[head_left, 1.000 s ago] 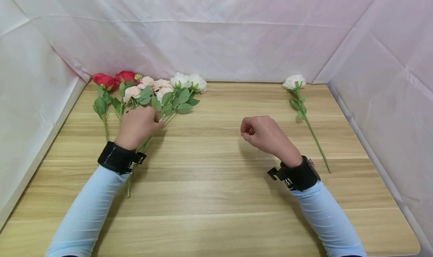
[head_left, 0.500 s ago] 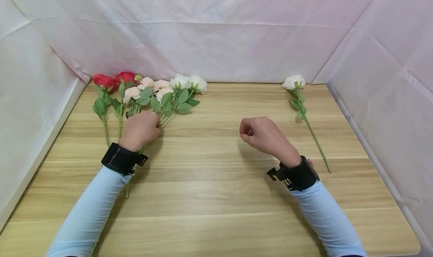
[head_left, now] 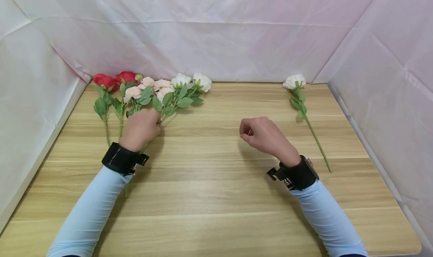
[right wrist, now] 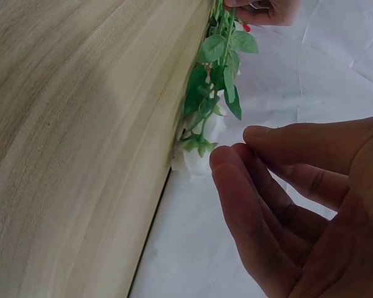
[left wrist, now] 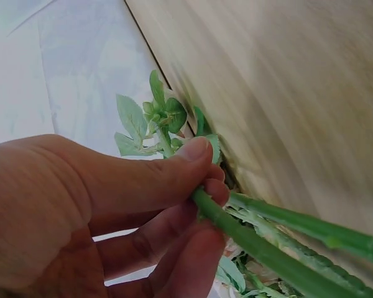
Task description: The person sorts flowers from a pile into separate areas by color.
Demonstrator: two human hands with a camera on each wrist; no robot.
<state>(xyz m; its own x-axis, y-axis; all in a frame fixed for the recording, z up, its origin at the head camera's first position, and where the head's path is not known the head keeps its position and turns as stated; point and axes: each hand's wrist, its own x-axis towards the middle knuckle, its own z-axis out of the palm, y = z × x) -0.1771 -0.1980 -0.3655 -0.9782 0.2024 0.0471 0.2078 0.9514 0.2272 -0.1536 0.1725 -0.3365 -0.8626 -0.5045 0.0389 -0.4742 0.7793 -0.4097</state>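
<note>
Bright even light, soft shadows, blurred wrist views.

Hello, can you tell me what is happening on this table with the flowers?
A person in light blue sleeves sits at a wooden table. The left hand pinches a green stem from the bunch of red, pink and white flowers at the far left. The right hand hovers over the middle of the table, loosely curled, holding nothing. A single white rose lies apart on the right side, untouched.

Matt wood-grain table (head_left: 216,197), creased white cloth backdrop (head_left: 216,35), smooth plastic-looking green stem (left wrist: 267,251), black fabric wrist straps (head_left: 121,159)
</note>
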